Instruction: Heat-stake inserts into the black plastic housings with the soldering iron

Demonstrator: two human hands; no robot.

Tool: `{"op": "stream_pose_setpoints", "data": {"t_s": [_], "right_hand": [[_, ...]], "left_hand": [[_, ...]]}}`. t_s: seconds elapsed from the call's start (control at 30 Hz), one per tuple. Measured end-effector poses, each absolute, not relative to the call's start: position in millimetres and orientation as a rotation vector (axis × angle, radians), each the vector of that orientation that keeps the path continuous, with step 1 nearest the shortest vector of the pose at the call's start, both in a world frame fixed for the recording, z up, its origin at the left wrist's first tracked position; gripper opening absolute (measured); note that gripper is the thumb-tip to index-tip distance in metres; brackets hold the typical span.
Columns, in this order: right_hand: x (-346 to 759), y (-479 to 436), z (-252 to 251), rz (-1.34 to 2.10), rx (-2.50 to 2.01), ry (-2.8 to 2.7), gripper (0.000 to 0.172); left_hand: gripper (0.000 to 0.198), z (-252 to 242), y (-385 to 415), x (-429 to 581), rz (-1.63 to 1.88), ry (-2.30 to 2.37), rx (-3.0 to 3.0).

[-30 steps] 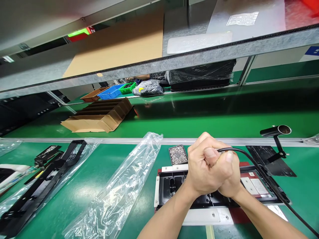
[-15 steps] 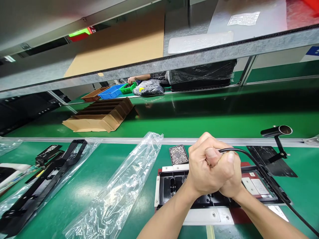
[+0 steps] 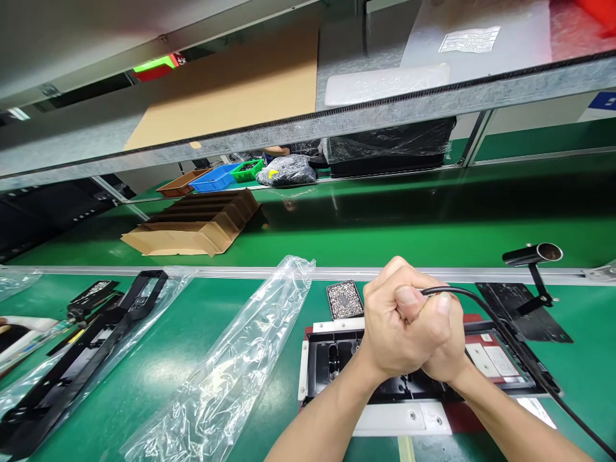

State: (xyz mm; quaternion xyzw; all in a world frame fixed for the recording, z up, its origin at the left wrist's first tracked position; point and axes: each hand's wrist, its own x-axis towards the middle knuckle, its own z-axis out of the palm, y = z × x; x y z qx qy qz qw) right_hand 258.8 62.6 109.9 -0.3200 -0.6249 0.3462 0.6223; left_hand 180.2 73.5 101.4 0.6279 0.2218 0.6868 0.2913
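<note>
My left hand (image 3: 392, 321) and my right hand (image 3: 450, 350) are clasped together, fingers wrapped tight and thumbs side by side. A black cable (image 3: 481, 301) comes out between the thumbs and runs off to the lower right; whatever joins its end inside the grip is hidden. Below the hands lies a long black plastic housing (image 3: 332, 359) in a red and white fixture (image 3: 389, 420). My hands cover the housing's middle. Just behind it stands a small black tray of screws (image 3: 345, 299).
A clear plastic bag (image 3: 240, 359) and a black frame part (image 3: 91, 359) lie to the left. At right, a metal tube holder (image 3: 534, 255) rises from a black plate (image 3: 524, 311). A cardboard divider box (image 3: 192, 224) sits farther back, under a metal shelf (image 3: 269, 125).
My clasped hands, the cable and the housing look unmoved. In the background, another person's hand has drawn back from the green bin toward the right.
</note>
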Motion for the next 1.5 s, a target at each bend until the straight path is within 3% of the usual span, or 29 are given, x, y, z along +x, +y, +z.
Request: {"op": "stream_pose_setpoints", "data": {"t_s": [1.5], "right_hand": [[260.5, 61.0, 108.5, 0.828, -0.737, -1.450, 0.070]], "left_hand": [[0.019, 102.1, 73.1, 180.1, 1.830, 0.617, 1.704]]}}
